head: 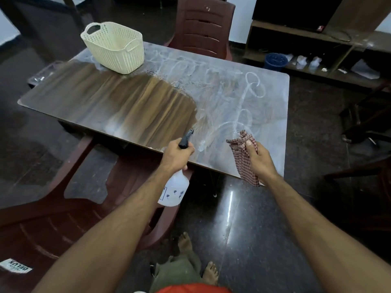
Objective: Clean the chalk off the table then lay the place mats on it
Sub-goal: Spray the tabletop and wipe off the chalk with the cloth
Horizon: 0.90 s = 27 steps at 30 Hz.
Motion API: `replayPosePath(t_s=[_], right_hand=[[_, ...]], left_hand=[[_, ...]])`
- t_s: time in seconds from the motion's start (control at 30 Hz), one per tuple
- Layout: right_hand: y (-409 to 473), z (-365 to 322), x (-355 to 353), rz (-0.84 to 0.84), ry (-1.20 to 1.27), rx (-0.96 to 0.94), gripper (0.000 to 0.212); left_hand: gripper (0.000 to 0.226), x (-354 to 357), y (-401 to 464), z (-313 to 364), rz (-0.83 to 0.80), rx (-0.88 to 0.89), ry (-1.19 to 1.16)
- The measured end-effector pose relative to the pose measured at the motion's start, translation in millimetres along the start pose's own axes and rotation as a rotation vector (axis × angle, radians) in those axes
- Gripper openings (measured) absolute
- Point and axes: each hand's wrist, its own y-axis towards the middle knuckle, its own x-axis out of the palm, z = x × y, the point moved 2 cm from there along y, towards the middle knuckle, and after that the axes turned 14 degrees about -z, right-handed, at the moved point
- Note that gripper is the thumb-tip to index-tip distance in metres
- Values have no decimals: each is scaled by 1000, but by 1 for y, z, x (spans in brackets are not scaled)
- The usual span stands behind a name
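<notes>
your fingers (pixel 250 144) are bunching the checked cloth (pixel 243 157) while your left hand (pixel 176 155) is gripping the spray bottle (pixel 175 189) at the table (pixel 88 98) edge, so be misting chalk (pixel 243 96) rightward before wiping.

- A home dining room, seen from above.
- A wood-grain tabletop (pixel 118 106) has maroon plastic chairs (pixel 204 28) drawn up on its near and far sides.
- A cream plastic basket (pixel 114 47) stands at one corner.
- Low wooden shelving (pixel 306 49) lines the wall, holding a blue bucket (pixel 275 61).
- Dark polished stone floor (pixel 264 208).
</notes>
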Motion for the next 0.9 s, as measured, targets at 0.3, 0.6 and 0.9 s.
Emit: replayPosePath(t_s=[0.3,0.6,0.9], right_hand=[[67,-9,-15,-2,0,6,22],[116,-24,-20,21,18,-5,21],[160,-30,-13,-94,-113,-15,32]], left_hand=[[11,-14,79,27,-35,-52,75],[10,-24,126,32,-131,-67,122],[11,-31,111,-2,-58,-175,54]])
